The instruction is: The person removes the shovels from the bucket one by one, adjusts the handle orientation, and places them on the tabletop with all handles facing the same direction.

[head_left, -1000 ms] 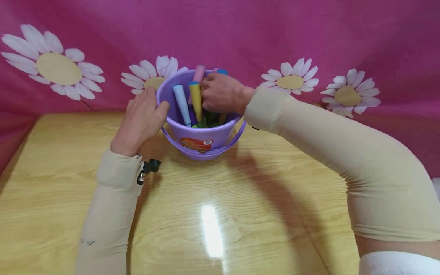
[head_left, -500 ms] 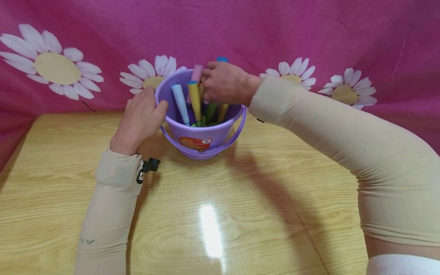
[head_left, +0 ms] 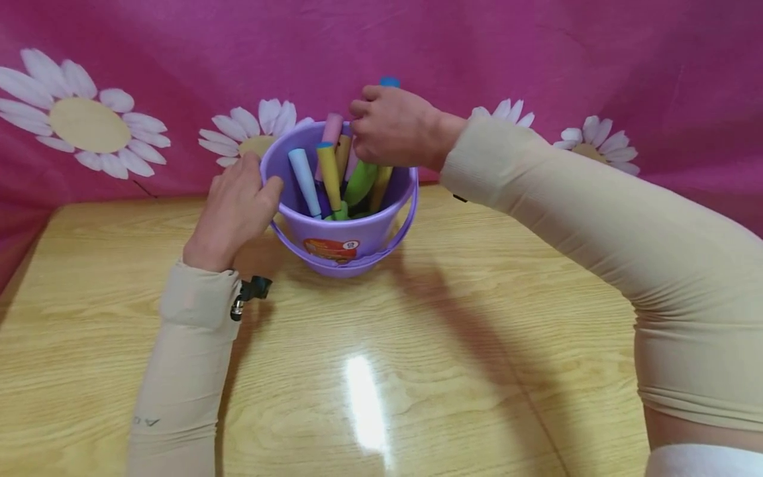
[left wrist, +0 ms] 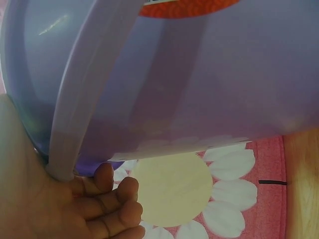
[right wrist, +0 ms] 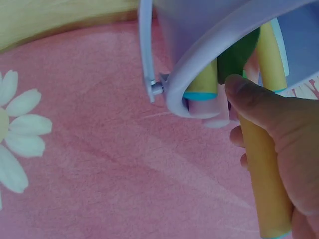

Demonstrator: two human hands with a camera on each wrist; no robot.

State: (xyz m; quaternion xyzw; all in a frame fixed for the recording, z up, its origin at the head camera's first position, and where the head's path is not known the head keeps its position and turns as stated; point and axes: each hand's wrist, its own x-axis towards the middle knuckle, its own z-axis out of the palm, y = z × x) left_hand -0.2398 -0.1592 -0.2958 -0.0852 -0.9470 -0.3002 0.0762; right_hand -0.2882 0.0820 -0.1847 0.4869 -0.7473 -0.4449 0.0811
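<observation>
A purple bucket (head_left: 374, 233) with a red-orange label stands upright at the back of the table. My left hand (head_left: 232, 212) holds its left rim, fingers curled beside the bucket's handle joint in the left wrist view. Above the right rim, my right hand (head_left: 402, 126) grips a toy shovel by its yellow handle (right wrist: 265, 174). The shovel's green blade (head_left: 361, 184) still reaches down into the bucket, its tip hidden. Around it stand a pale blue handle (head_left: 305, 182), a yellow handle with a blue end (head_left: 329, 175) and a pink handle (head_left: 333, 130). Their lower ends are mostly hidden.
The wooden table (head_left: 286, 371) extends in front of the bucket. Close behind hangs a magenta cloth (head_left: 179, 40) printed with white daisies. The bucket's purple carrying handle (head_left: 399, 245) hangs down across its front.
My right hand has risen from inside the bucket, lifting the toy shovel so more of its green blade shows. My left hand keeps hold of the rim.
</observation>
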